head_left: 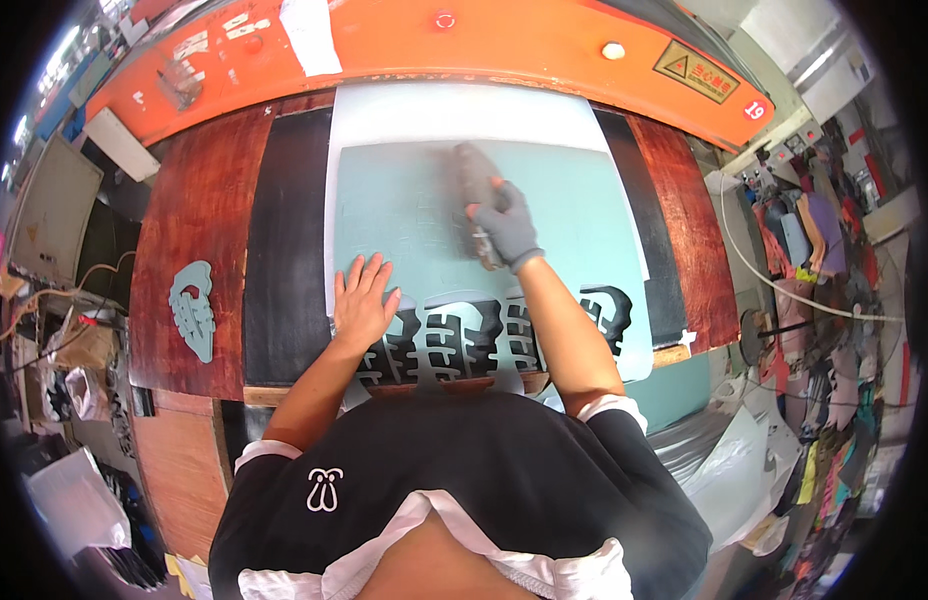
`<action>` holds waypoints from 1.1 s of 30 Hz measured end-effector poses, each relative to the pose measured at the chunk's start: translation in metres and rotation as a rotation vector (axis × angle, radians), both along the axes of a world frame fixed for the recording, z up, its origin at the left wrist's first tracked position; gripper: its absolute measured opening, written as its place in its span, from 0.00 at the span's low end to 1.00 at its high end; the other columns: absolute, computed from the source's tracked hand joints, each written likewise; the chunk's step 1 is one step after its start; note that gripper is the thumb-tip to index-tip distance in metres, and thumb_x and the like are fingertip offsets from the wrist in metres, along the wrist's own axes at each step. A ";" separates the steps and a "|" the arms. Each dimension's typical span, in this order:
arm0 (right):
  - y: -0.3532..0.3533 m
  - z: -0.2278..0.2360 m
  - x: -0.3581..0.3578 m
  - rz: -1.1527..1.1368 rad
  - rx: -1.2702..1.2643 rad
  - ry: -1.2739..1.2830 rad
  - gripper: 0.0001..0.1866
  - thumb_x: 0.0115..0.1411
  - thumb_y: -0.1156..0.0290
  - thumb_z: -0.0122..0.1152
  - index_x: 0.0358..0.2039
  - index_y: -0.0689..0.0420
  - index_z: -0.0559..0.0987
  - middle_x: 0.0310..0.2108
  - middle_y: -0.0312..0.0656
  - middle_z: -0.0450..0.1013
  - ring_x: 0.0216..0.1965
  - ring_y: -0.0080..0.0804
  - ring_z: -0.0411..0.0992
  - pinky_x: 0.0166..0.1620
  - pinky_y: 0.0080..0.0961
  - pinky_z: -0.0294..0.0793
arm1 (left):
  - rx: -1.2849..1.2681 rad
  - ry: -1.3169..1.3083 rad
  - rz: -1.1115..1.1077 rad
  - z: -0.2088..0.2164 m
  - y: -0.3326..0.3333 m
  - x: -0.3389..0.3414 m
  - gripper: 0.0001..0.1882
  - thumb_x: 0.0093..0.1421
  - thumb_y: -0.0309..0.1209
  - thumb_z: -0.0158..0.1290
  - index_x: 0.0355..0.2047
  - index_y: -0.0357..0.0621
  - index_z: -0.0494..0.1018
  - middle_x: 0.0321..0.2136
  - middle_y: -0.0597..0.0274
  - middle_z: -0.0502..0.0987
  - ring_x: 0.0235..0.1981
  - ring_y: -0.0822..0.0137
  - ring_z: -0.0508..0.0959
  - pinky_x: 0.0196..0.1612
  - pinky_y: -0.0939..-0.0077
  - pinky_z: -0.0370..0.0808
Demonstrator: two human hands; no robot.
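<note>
A grey-green sheet (574, 190) lies over a white board (464, 110) on the work table. Along its near edge runs a row of shaped cut-outs (444, 335), with black showing through. My left hand (359, 308) rests flat on the sheet's near left part, fingers spread and holding nothing. My right hand (511, 228), in a grey fingerless glove, grips a long brown-grey cutting die (472, 185) above the middle of the sheet. Motion blurs the die, so its outline is unclear, and I cannot tell whether it touches the sheet.
An orange press beam (384, 45) spans the far side of the table. On the reddish-brown left panel (209, 180) lies a cut grey-green piece (193, 312). Assorted coloured pieces (814, 230) hang at the right, beside a pale hose (784, 290). Plastic sheeting (724, 470) sits at the lower right.
</note>
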State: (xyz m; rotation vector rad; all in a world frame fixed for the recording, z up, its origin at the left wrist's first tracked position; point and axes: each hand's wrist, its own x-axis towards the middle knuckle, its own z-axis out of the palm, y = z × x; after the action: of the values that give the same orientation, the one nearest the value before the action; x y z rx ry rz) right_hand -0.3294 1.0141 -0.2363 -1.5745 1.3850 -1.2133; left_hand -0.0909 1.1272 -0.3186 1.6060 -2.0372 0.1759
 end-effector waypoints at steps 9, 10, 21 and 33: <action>0.015 0.003 -0.034 -0.247 -0.038 0.921 0.44 0.34 0.48 0.66 0.51 0.60 0.69 0.54 0.53 0.61 0.47 0.50 0.63 0.49 0.34 0.67 | 0.018 0.012 0.007 0.004 0.001 -0.001 0.24 0.54 0.41 0.52 0.51 0.48 0.68 0.56 0.62 0.64 0.59 0.54 0.59 0.58 0.45 0.53; 0.015 0.003 -0.033 -0.257 -0.065 0.912 0.45 0.34 0.47 0.67 0.52 0.60 0.69 0.54 0.53 0.60 0.47 0.50 0.63 0.49 0.34 0.67 | 0.032 0.006 0.016 0.004 0.001 -0.001 0.24 0.54 0.41 0.52 0.51 0.48 0.68 0.56 0.62 0.64 0.59 0.54 0.59 0.58 0.45 0.53; 0.010 -0.007 -0.055 -0.149 -0.135 0.889 0.43 0.40 0.47 0.66 0.52 0.62 0.68 0.55 0.56 0.60 0.51 0.52 0.63 0.53 0.36 0.65 | 0.065 0.161 -0.088 0.010 -0.001 0.007 0.22 0.54 0.37 0.53 0.49 0.45 0.69 0.55 0.59 0.65 0.58 0.54 0.60 0.59 0.48 0.53; 0.194 -0.062 -0.170 -0.408 -0.407 0.776 0.16 0.48 0.68 0.62 0.34 0.64 0.71 0.35 0.53 0.69 0.38 0.51 0.68 0.42 0.40 0.68 | 0.225 0.489 0.233 -0.039 0.128 0.063 0.15 0.54 0.30 0.54 0.42 0.39 0.70 0.30 0.56 0.74 0.34 0.57 0.74 0.39 0.63 0.69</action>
State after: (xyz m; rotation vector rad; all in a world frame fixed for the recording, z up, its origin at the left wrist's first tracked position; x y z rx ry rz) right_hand -0.4990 1.2076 -0.2985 -2.2737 2.1247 -1.2140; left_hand -0.0280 1.2553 -0.3577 1.8047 -1.5363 -0.3446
